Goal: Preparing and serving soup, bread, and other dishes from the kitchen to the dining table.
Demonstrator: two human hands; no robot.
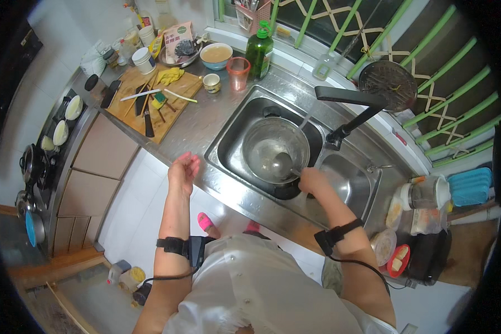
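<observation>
My right hand (314,181) is closed around the handle of a metal ladle (282,165), whose bowl lies inside a round pot (256,144) in the larger sink basin (229,146). Water runs from the black faucet (350,97) into the pot near its far right rim. The pot appears to hold water; its depth cannot be told. My left hand (184,169) is raised by the counter's front edge, left of the sink, palm up with fingers slightly curled and nothing in it.
A wooden cutting board (171,121) left of the sink carries a knife (148,125), chopsticks, a sponge (159,99) and a yellow cloth (170,76). Behind the sink stand a red plastic cup (238,74), a small cup (211,83), a bowl (216,56) and a green pump bottle (259,52).
</observation>
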